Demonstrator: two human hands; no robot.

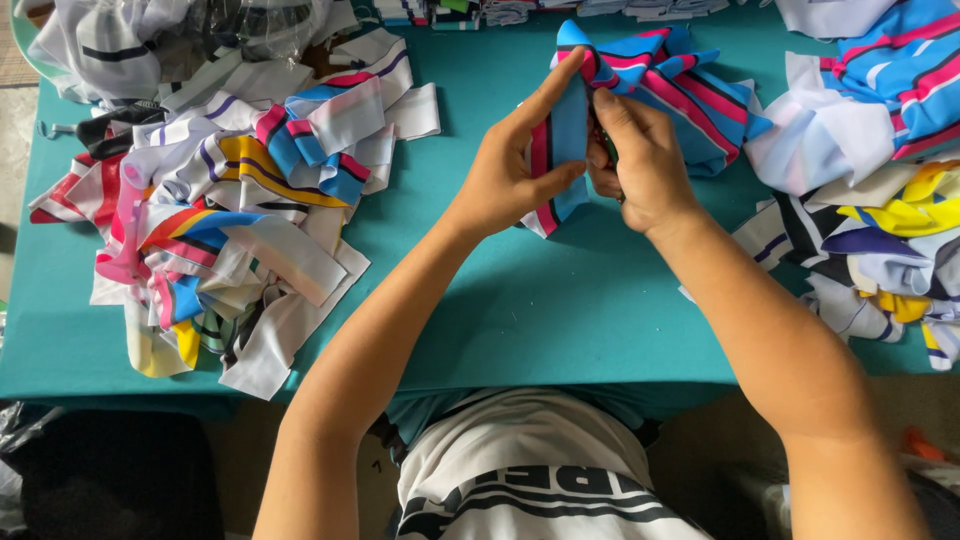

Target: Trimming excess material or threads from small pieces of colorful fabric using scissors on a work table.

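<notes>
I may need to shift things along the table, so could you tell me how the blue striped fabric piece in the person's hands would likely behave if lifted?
The blue striped fabric piece is probably floppy: it folds and bunches between the left hand and right hand. It looks thin and likely light. It would probably drape, not roll.

Bare forearms, no sleeves visible; white shirt with bold black lettering, possibly stripes, partly cut off.

blue, pink and black striped fabric piece; teal table.
</notes>
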